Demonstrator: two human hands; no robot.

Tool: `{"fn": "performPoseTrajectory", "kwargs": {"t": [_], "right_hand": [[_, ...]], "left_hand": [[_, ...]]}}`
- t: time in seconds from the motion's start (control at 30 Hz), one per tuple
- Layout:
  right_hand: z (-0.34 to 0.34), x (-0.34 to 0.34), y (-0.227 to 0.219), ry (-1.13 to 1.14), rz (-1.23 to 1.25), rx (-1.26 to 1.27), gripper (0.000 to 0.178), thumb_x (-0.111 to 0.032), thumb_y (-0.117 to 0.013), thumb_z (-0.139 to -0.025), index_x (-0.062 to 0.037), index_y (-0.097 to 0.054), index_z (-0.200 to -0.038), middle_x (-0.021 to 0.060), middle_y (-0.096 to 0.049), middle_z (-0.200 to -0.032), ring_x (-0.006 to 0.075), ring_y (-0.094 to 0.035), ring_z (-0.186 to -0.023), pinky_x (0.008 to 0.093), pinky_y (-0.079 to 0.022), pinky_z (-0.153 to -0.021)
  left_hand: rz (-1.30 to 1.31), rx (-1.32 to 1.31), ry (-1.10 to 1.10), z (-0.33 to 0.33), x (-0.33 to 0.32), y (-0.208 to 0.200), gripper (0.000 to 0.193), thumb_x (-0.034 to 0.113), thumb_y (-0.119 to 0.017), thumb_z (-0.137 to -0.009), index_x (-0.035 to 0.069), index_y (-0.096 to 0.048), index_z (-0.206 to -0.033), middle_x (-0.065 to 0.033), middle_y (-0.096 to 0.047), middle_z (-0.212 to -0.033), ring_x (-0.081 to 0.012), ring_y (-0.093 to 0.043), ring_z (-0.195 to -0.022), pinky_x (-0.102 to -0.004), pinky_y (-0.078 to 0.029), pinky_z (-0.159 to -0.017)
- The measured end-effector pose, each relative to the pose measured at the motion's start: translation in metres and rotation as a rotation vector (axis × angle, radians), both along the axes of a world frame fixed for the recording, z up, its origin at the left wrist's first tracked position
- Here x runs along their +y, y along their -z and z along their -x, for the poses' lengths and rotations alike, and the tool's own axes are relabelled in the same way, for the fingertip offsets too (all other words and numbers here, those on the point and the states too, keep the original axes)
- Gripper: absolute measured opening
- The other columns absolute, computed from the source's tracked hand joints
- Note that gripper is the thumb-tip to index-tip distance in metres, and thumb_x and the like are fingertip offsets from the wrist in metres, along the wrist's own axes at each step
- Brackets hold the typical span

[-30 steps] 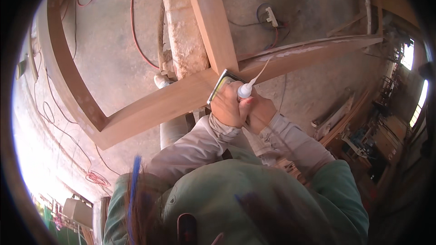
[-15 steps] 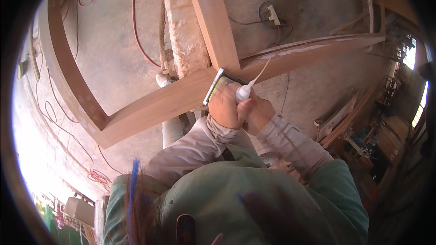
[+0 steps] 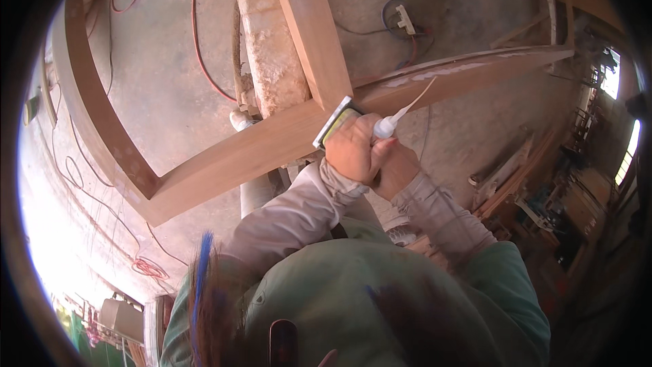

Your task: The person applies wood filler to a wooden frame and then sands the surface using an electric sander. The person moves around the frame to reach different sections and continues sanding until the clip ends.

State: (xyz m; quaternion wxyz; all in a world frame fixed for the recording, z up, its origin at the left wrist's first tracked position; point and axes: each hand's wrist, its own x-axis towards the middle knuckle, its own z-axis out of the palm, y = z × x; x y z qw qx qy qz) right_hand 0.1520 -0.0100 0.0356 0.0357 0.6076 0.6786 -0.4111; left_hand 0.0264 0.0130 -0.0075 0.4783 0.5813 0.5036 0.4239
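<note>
Out from the clasping right grip [image 3: 399,168] juts a white bottle [image 3: 385,127]; the left grip [image 3: 350,153] holds a block [image 3: 339,124].

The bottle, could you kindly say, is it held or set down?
Held: its nozzle sticks out where left hand and right hand meet.

Left hand [image 3: 348,155] holding flat tool [image 3: 331,125], right hand [image 3: 399,171] gripping white bottle [image 3: 384,128], wooden frame [image 3: 238,158] beyond
</note>
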Motion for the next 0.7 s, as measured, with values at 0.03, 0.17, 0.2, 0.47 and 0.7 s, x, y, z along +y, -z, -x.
{"fn": "performPoseTrajectory", "kwargs": {"t": [0.03, 0.17, 0.2, 0.47, 0.7], "right_hand": [[-0.002, -0.001, 0.002, 0.004, -0.02, 0.001, 0.044, -0.018, -0.07, -0.072, -0.0111, -0.055, -0.113, 0.0145, -0.049, -0.112, 0.0368, -0.062, -0.084, 0.0467, -0.053, -0.063], [0.01, -0.003, 0.006, -0.028, -0.052, 0.01, 0.046, -0.016, -0.07, -0.071, -0.0112, -0.053, -0.114, 0.0155, -0.049, -0.111, 0.037, -0.062, -0.083, 0.047, -0.053, -0.062], [0.021, 0.002, -0.005, -0.039, -0.001, -0.029, 0.048, -0.015, -0.07, -0.07, -0.0116, -0.052, -0.115, 0.0151, -0.048, -0.109, 0.0365, -0.061, -0.081, 0.0471, -0.053, -0.062], [0.002, -0.002, 0.001, 0.078, -0.061, 0.016, 0.049, -0.017, -0.069, -0.072, -0.0099, -0.051, -0.117, 0.0156, -0.047, -0.11, 0.0375, -0.061, -0.081, 0.0467, -0.052, -0.062], [0.027, -0.004, -0.003, 0.136, -0.054, 0.038, 0.051, -0.017, -0.07, -0.072, -0.0119, -0.049, -0.118, 0.0152, -0.047, -0.113, 0.0379, -0.061, -0.082, 0.0481, -0.052, -0.064]], "left_hand": [[0.01, 0.003, 0.014, -0.005, 0.002, -0.001, 0.033, 0.028, -0.069, -0.08, 0.005, -0.059, -0.102, -0.0149, -0.058, -0.076, -0.0354, -0.058, -0.069, -0.0419, -0.045, -0.061], [0.023, 0.063, 0.004, 0.013, 0.001, -0.004, 0.034, 0.024, -0.069, -0.079, 0.004, -0.058, -0.104, -0.0154, -0.059, -0.077, -0.036, -0.059, -0.067, -0.0429, -0.046, -0.061], [0.043, 0.021, -0.014, 0.021, -0.001, -0.007, 0.033, 0.022, -0.069, -0.079, 0.003, -0.058, -0.104, -0.0159, -0.06, -0.078, -0.0362, -0.059, -0.067, -0.0432, -0.046, -0.061], [0.07, 0.047, 0.077, -0.002, 0.009, -0.005, 0.033, 0.025, -0.067, -0.082, 0.004, -0.055, -0.105, -0.017, -0.059, -0.079, -0.0366, -0.058, -0.072, -0.0424, -0.045, -0.062], [0.036, 0.082, 0.053, 0.023, 0.006, -0.006, 0.036, 0.029, -0.066, -0.084, 0.003, -0.056, -0.107, -0.0164, -0.061, -0.079, -0.0376, -0.06, -0.071, -0.0439, -0.047, -0.063]]}}
